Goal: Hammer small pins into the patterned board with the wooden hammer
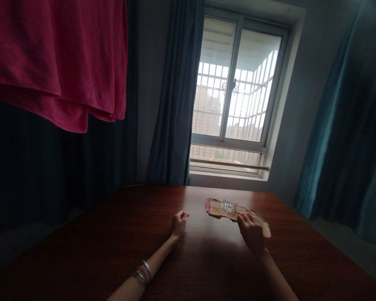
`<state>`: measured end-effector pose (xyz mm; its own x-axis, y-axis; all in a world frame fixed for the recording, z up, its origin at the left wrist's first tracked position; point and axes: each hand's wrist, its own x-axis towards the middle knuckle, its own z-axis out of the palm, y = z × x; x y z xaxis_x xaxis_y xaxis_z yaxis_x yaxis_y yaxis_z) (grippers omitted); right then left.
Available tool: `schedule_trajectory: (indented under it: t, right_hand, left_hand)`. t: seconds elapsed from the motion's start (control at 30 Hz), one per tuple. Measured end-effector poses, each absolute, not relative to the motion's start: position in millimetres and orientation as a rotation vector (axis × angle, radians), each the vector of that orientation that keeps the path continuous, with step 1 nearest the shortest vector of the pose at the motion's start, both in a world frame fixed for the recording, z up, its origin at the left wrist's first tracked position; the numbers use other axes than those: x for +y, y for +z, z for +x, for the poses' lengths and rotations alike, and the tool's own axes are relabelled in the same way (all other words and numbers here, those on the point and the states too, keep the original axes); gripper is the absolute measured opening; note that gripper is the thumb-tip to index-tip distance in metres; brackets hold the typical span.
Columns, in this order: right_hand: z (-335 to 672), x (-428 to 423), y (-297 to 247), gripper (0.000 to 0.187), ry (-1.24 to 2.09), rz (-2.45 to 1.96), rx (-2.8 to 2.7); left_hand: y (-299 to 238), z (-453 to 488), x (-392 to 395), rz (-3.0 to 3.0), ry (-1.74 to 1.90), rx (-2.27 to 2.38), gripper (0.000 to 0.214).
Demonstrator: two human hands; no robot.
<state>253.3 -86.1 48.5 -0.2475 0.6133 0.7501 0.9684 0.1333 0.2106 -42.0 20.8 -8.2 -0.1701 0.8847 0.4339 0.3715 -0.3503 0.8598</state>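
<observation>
A ragged, flat piece of what looks like cardboard point(217, 207) lies on the wooden table, its surface dotted with many small holes or marks. Several thin dark pins or sticks point(230, 205) stand upright in a row near its middle. My right hand point(250, 230) is over the right part of the board, fingers bent and pressed together at its surface; whatever they pinch is too small to name. To the left of the board, apart from it, my left hand point(178, 223) rests closed, with thumb and fingers together. Its contents, if any, are hidden.
The dark red-brown table point(106, 246) reaches to the wall below a barred window point(232, 83). A pink cloth point(59, 62) hangs at upper left. Blue curtains point(175, 96) hang beside the window. On my left wrist are silver bracelets point(144, 271).
</observation>
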Motion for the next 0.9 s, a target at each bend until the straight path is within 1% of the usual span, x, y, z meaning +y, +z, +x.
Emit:
schedule_trajectory:
  t: [0.07,0.13,0.23,0.27,0.4,0.47,0.57,0.63,0.73,0.83,0.9]
  right_hand:
    - [289,-95,59,0.015,-0.995,-1.655,-1.834]
    - [330,-105,64,0.017,-1.039,-1.775,-1.782]
    - [393,-119,56,0.025,-1.148,-1.927,-1.734]
    - [414,-122,50,0.025,-1.176,-1.980,-1.699]
    - [491,-129,18,0.025,-1.242,-2.150,-1.578]
    - [522,-130,2,0.030,-1.261,-2.177,-1.565]
    - [551,-130,-18,0.032,-1.277,-2.211,-1.588]
    - [559,-129,-27,0.032,-1.235,-2.271,-1.590]
    - [557,-127,-36,0.036,-1.073,-2.391,-1.576]
    - [548,-124,-36,0.040,-0.840,-2.508,-1.536]
    - [542,-124,-31,0.038,-0.691,-2.562,-1.518]
  left_hand:
    - [-7,-42,20,1.655,1.535,1.432,0.030]
    - [-6,-40,18,1.670,1.526,1.438,0.029]
    - [-2,-37,13,1.781,1.511,1.462,0.027]
    - [-1,-35,11,1.854,1.502,1.471,0.027]
    - [5,-26,-3,2.254,1.433,1.457,0.022]
    - [7,-19,-13,2.500,1.359,1.368,0.016]
    - [12,-4,-29,2.936,1.095,1.107,0.008]
    - [18,10,-39,3.156,0.877,0.936,0.006]
    - [30,34,-51,3.315,0.625,0.769,0.013]
    - [40,61,-59,3.377,0.479,0.633,0.019]
    - [45,81,-63,3.399,0.459,0.551,0.022]
